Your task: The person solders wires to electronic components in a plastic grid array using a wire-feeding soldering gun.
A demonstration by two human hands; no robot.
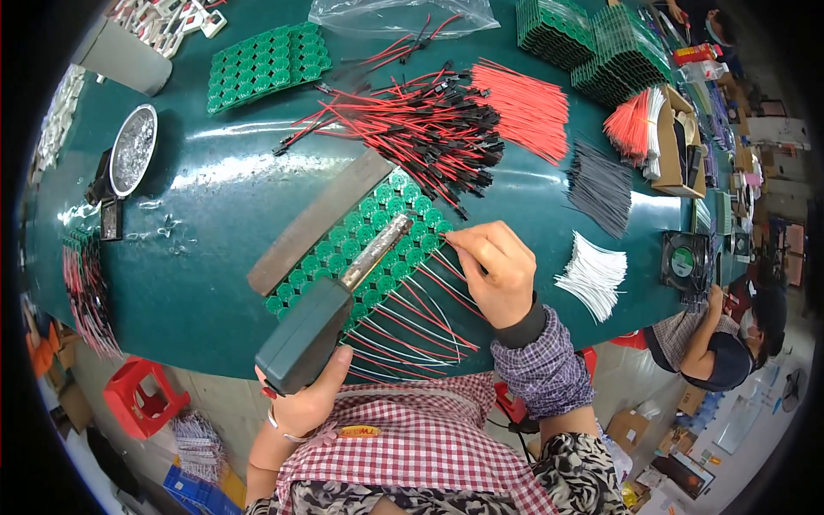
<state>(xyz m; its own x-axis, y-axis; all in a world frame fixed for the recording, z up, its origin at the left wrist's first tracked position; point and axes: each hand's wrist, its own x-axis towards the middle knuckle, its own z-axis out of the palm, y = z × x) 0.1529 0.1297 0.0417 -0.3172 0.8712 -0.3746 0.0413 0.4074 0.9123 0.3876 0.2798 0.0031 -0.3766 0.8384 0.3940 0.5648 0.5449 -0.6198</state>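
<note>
My left hand (pixel 311 402) is wrapped round the grip of a dark green soldering gun (pixel 305 333). Its silvery barrel reaches over a panel of round green circuit boards (pixel 302 276), toward the panel's right edge. At that edge my right hand (pixel 498 268) is closed in a pinch, with the end of a thin red wire (pixel 443 235) showing at the fingertips. Most of that wire is hidden by the fingers. Several red and white wires (pixel 421 318) trail from the panel's near side toward me. A flat metal bar (pixel 319 225) lies along the panel's far left edge.
Beyond the panel lies a heap of red-and-black connector leads (pixel 421 129). Bundles of red (pixel 524 107), black (pixel 599 189) and white wires (pixel 594 275) lie to the right. A round metal dish (pixel 135 150) stands left. Stacked green panels (pixel 268 69) sit farther back. Another person sits far right.
</note>
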